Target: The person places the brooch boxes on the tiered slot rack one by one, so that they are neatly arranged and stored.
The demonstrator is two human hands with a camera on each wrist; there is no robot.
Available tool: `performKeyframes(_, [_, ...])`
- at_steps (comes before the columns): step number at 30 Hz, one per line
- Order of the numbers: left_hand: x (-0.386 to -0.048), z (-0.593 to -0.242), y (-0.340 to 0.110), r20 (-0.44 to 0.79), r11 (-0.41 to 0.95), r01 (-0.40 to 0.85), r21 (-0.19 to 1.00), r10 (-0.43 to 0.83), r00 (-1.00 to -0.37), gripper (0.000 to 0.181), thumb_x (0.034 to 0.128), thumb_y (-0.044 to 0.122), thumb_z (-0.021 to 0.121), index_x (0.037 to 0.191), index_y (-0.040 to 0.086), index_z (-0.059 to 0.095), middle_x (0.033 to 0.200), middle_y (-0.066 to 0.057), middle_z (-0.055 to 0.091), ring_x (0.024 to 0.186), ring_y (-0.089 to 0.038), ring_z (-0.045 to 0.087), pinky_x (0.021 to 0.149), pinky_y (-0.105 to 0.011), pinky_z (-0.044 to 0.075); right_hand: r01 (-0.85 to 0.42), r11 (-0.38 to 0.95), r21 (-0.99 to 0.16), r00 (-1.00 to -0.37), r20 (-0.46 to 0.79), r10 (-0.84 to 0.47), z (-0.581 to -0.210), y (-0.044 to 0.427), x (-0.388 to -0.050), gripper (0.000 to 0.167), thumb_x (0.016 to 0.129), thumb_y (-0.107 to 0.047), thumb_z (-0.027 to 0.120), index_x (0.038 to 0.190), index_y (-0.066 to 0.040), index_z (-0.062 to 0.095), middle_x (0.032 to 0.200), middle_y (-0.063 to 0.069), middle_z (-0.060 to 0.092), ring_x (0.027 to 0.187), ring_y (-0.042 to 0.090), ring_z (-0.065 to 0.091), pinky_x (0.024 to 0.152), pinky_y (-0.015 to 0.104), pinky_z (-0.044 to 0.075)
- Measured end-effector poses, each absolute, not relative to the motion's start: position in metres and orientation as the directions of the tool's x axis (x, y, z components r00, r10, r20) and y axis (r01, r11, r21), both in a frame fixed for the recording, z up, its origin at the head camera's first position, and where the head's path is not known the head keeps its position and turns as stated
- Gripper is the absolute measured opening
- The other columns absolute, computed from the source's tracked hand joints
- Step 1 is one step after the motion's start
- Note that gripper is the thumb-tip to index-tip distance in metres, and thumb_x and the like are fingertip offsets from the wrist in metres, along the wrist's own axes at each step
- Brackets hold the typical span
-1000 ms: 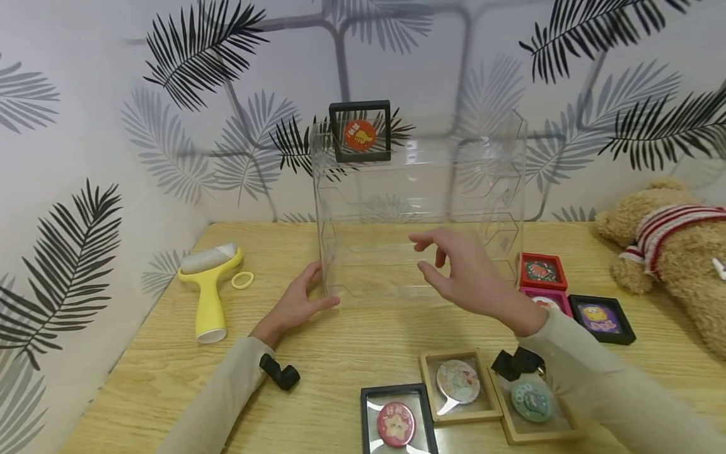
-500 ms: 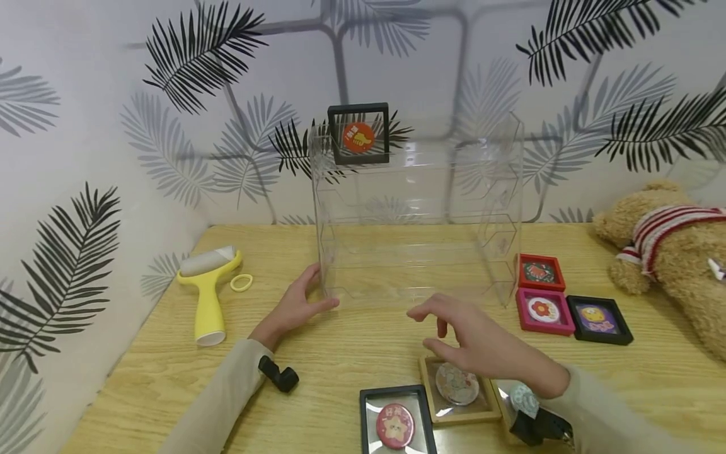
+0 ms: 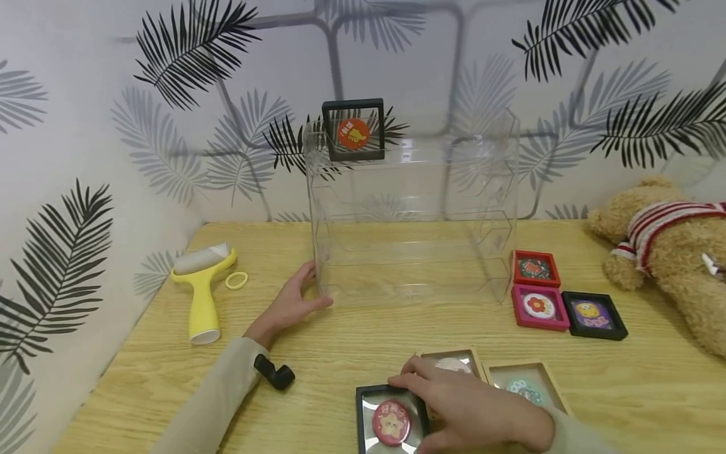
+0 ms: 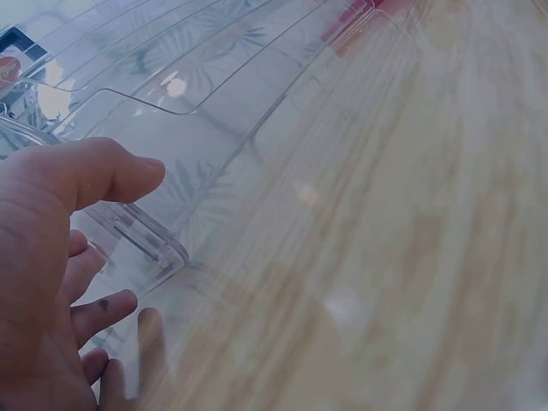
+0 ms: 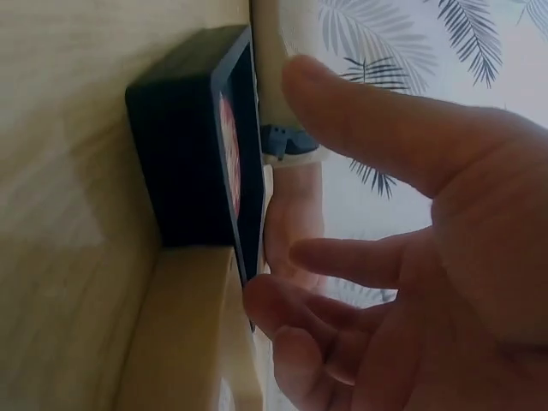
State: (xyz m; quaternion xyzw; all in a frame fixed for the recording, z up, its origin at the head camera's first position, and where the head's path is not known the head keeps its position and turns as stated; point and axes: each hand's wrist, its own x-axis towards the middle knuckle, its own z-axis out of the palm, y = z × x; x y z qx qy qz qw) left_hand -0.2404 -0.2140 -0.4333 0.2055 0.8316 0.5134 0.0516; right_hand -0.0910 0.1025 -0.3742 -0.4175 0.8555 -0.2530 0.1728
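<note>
One frame up, head view: my thumb frame [image 3: 356,156] stands at the left of the clear rack's [image 3: 414,208] top tier, the only one I see there; I judge little is done.
Frames left, head view: six lie on the table [image 3: 317,372]: red frame [image 3: 539,284], pink frame [image 3: 542,325] and purple frame [image 3: 598,335] near the rack's right; star frame [image 3: 360,421], left wood frame [image 3: 448,352] and right wood frame [image 3: 553,384] nearer me.
Contents, head view: thumb, pink and star frames each hold a round badge.
Left hand, left wrist view: my left hand [image 4: 43,231] is spread about the rack's edge; how firmly, I cannot tell.
Right hand, right wrist view: my right hand [image 5: 411,257] is wide, thumb and fingers apart, beside the star frame; contact is unclear.
</note>
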Motion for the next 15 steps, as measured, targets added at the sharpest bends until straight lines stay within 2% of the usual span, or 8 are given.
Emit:
performKeyframes(5, [-0.240,-0.433,-0.214,0.106,0.409,0.273,0.871,0.386,-0.916,0.081,0.0836,0.006,0.071,0.150,0.002,0.024,0.153,-0.023,0.033,0.142,-0.039,0.028,0.115,-0.055,0.020,-0.551,0.560,-0.619,-0.599,-0.173,-0.782,-0.376,0.098,-0.086,0.081,0.078,-0.044,0.076,0.144,-0.016,0.039,0.129,-0.006,0.040,0.096,0.002,0.049,0.078,0.020,0.049])
performKeyframes(10, [-0.241,-0.434,-0.214,0.097,0.416,0.265,0.870,0.382,-0.919,0.081,0.0833,0.004,0.070,0.150,0.000,0.024,0.152,-0.024,0.034,0.142,-0.039,0.028,0.115,-0.055,0.019,-0.517,0.593,-0.617,-0.621,-0.207,-0.756,-0.381,0.095,-0.085,0.090,0.074,-0.055,0.075,0.145,-0.014,0.038,0.131,-0.005,0.036,0.095,0.003,0.049,0.075,0.020,0.048])
performKeyframes(15, [-0.241,-0.435,-0.213,0.120,0.406,0.287,0.868,0.389,-0.913,0.081,0.0826,0.002,0.070,0.149,-0.001,0.024,0.150,-0.024,0.036,0.142,-0.039,0.029,0.116,-0.055,0.018,-0.510,0.630,-0.585,-0.643,-0.227,-0.732,-0.387,0.092,-0.084,0.097,0.071,-0.058,0.076,0.145,-0.010,0.036,0.130,-0.002,0.037,0.091,0.003,0.049,0.075,0.022,0.049])
